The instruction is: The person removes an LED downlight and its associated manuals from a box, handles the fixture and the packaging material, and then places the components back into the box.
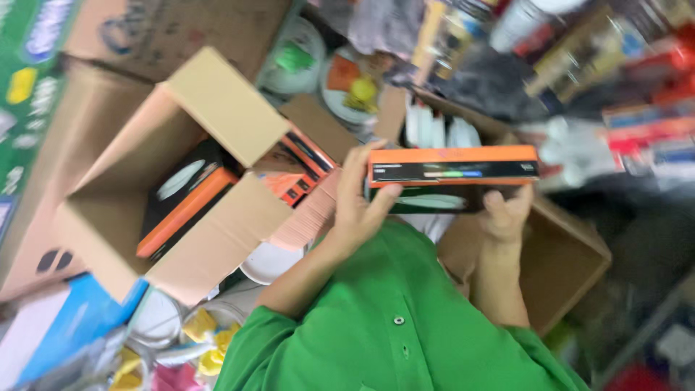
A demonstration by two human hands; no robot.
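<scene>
Flat orange-and-black box [452, 172], held level, edge-on, between both hands above open cardboard cartons; blurred.

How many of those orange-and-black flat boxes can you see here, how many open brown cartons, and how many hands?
Orange-and-black flat boxes: 3, one held in both hands, one standing in the big carton, one behind its flap; blur may hide more.
Open brown cartons: 2, the big carton and the right carton.
Hands: 2, left hand and right hand.
Total: 7

a flat orange-and-black box [452, 174] sits centre frame. left of it, an open brown carton [108, 210] holds similar orange-and-black boxes [184, 199]. a green printed carton [25, 80] fills the upper left.
</scene>
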